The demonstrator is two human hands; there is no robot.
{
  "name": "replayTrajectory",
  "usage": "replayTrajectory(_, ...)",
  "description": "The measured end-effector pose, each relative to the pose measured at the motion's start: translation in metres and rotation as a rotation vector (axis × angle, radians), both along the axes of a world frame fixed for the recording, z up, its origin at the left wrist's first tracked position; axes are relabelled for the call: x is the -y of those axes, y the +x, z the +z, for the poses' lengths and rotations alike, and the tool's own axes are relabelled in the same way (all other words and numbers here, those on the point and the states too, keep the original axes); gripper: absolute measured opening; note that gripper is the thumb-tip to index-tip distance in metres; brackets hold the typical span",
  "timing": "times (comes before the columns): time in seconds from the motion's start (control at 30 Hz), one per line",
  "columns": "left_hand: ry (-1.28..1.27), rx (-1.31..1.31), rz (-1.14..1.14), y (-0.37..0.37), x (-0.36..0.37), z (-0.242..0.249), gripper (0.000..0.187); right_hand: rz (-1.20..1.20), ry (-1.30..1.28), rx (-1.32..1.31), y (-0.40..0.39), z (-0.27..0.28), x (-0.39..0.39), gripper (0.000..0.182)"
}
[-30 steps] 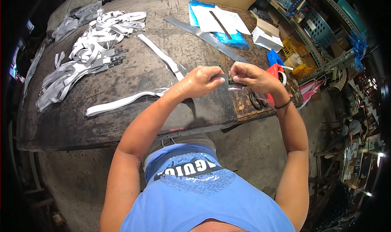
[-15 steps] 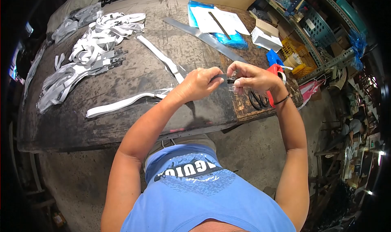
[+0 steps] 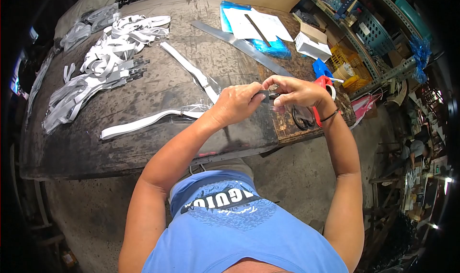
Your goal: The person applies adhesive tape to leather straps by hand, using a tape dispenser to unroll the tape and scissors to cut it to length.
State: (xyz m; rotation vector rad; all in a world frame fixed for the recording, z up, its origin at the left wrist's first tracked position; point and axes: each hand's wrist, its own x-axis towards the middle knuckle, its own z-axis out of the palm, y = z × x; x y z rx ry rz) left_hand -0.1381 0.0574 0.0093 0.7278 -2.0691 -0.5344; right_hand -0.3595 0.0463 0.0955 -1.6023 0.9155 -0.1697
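Note:
In the head view, my left hand (image 3: 238,103) is closed, thumb and fingers pinching a small dark flat piece (image 3: 264,98) above the table's front right part. My right hand (image 3: 299,92) meets it from the right, thumb and forefinger curled together at the far end of that piece. Something small, partly dark and partly clear, shows between the right fingertips, too small to name. Left of my hands lie two white straps, one angled (image 3: 187,68) and one near the front edge (image 3: 143,125), each with clear plastic at its end.
A heap of white straps (image 3: 108,57) covers the table's left side. A grey flat strip (image 3: 239,45) runs diagonally behind my hands. Black-handled scissors (image 3: 302,118) and a red tape dispenser (image 3: 325,82) are by my right wrist. Papers (image 3: 249,23), a small white box (image 3: 311,45) and shelves stand beyond.
My left hand has shifted slightly to the right and lower, and its fingers now cover more of the dark piece. The right fingertips have drawn closer together against it.

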Motion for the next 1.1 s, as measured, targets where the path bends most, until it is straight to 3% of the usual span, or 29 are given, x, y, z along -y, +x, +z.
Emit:
replayTrajectory(0.13, 0.1, -0.001, 0.009, 0.007, 0.004, 0.002, 0.018, -0.051, -0.08, -0.04, 0.002, 0.012, -0.007, 0.048)
replayTrajectory(0.3, 0.493, -0.159, -0.047, 0.016, 0.011, 0.005, 0.021, -0.174, -0.103, -0.185, -0.01, 0.016, -0.001, 0.037)
replayTrajectory(0.33, 0.488, -0.155, -0.05, 0.017, 0.013, 0.005, 0.021, -0.163, -0.151, -0.183, -0.007, 0.016, -0.002, 0.028)
replayTrajectory(0.57, 0.613, -0.137, -0.171, 0.026, 0.013, 0.014, 0.022, -0.162, -0.197, -0.339, 0.015, 0.026, -0.004, 0.024)
replayTrajectory(0.63, 0.661, -0.146, -0.205, 0.029, 0.014, 0.015, 0.022, -0.111, -0.207, -0.148, 0.007, 0.012, 0.009, 0.023)
replayTrajectory(0.67, 0.682, -0.137, -0.222, 0.031, 0.015, 0.015, 0.023, -0.01, -0.288, -0.165, 0.006, 0.011, 0.013, 0.025)
replayTrajectory(0.97, 0.743, -0.111, -0.286, 0.034, 0.018, 0.013, 0.024, 0.04, -0.467, -0.189, 0.007, 0.012, 0.011, 0.022)
replayTrajectory(1.1, 0.763, -0.134, -0.304, 0.032, 0.016, 0.015, 0.024, -0.007, -0.396, -0.112, 0.009, 0.008, 0.006, 0.027)
